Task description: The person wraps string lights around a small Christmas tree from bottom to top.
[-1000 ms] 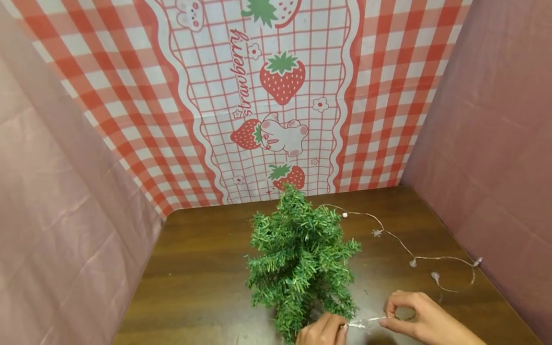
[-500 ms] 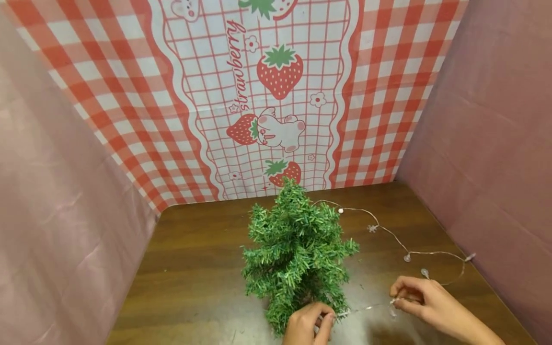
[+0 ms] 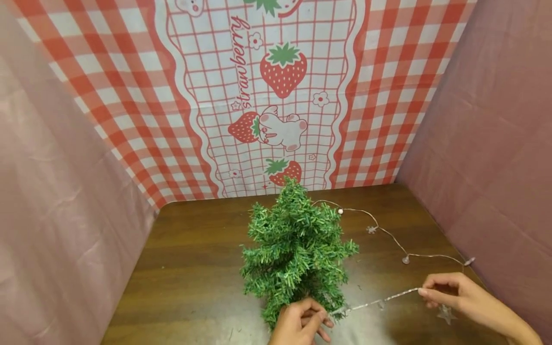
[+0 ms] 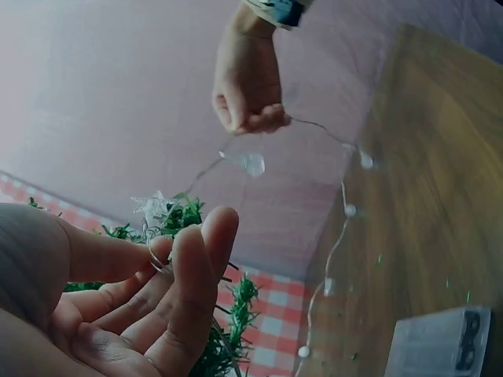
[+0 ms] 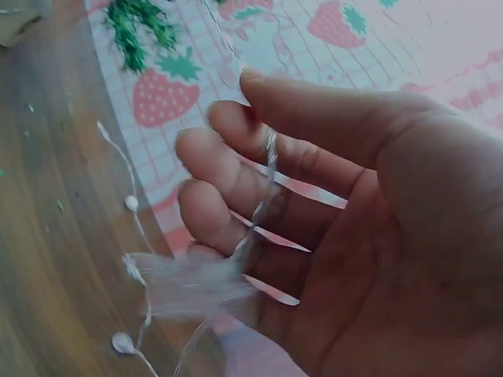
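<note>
A small green artificial Christmas tree (image 3: 297, 249) stands on the table. My left hand (image 3: 302, 321) is at its lower front branches, pinching the thin wire of a string of fairy lights (image 3: 379, 303) between thumb and fingers. To the right, my right hand (image 3: 463, 297) pinches the same string between thumb and forefinger, and the stretch between both hands runs nearly straight. A clear star (image 3: 447, 314) dangles under the right hand; in the right wrist view it is a blurred shape. Another clear ornament (image 4: 247, 162) hangs from the stretched part in the left wrist view.
More of the light string (image 3: 390, 233), with clear and white ornaments, trails over the brown table (image 3: 194, 268) behind the tree and along the right. A clear battery box (image 4: 432, 342) lies on the table. A strawberry-print cloth (image 3: 280, 72) hangs behind; pink cloth (image 3: 487, 120) flanks both sides.
My right hand has moved to the right, drawing out a longer stretch of the light string, and the star now shows below it. The left hand has shifted slightly left.
</note>
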Demonstrator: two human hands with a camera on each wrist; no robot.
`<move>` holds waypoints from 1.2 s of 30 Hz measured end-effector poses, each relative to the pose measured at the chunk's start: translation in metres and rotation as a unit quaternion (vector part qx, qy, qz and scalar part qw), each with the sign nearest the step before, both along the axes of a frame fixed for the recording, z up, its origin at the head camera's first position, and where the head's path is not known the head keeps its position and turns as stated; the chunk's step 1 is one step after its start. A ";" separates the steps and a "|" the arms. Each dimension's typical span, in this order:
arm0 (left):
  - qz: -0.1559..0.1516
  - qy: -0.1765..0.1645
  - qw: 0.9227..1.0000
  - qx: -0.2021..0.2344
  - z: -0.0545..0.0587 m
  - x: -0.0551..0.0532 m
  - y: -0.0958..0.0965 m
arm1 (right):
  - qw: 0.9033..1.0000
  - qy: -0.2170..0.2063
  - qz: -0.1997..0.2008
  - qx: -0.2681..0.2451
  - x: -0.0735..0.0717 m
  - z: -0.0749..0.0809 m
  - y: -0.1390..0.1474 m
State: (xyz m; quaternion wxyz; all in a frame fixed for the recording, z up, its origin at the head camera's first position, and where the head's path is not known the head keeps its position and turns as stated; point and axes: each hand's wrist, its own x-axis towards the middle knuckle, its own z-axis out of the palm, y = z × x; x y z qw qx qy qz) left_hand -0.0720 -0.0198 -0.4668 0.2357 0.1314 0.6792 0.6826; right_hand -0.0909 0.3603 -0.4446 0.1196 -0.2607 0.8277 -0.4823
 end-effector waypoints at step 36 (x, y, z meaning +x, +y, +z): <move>-0.083 0.442 0.869 -0.204 -0.013 0.026 -0.013 | 0.954 -0.007 -0.263 -0.143 -0.007 0.005 0.033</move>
